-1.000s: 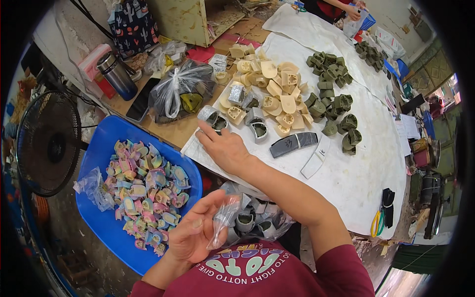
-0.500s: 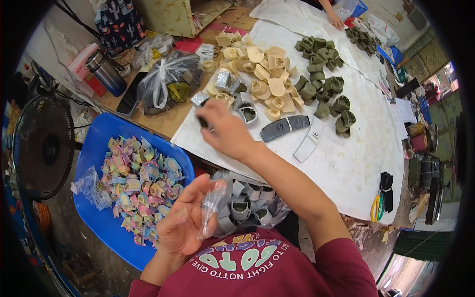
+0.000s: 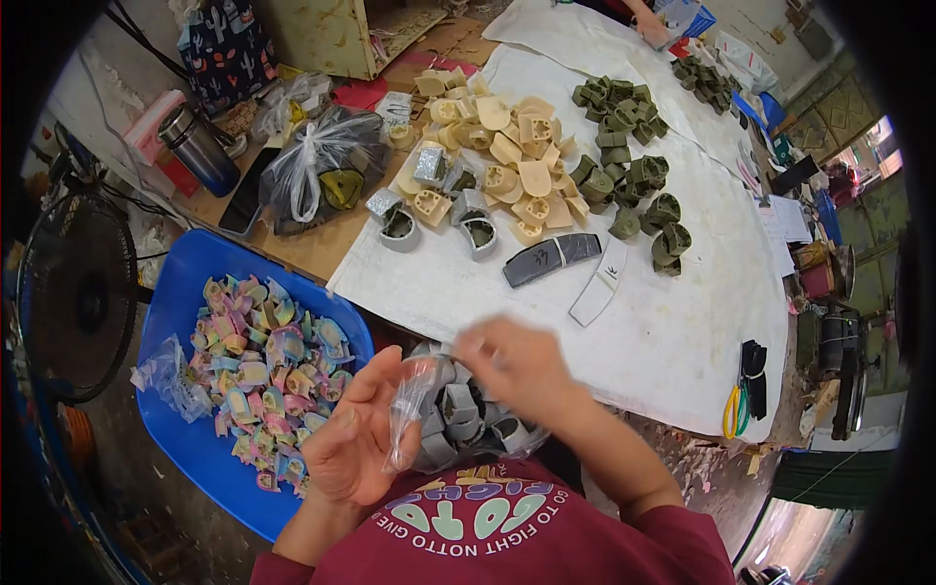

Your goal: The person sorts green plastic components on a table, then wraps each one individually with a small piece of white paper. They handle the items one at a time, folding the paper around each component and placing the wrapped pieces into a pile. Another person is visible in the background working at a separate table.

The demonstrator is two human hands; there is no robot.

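My left hand is closed on the rim of a clear plastic bag, whose film hangs over the fingers. Inside the bag, in front of my shirt, lie several curved grey pieces. Over the bag's right side is my right hand, smeared by motion; whether its fingers hold anything is unclear. At the table's near left, a grey piece with a dark green inside stands beside another grey piece and some silvery ones.
Cream moulded pieces and olive-green ones are heaped on the white-covered table. Nearer lie a dark strip bundle and a white strip. A blue tub holds pastel pieces. Another person's hand shows at the far edge.
My right hand has come back from the grey pieces on the table to the bag. A grey piece now shows where that hand was. My left hand keeps its hold.
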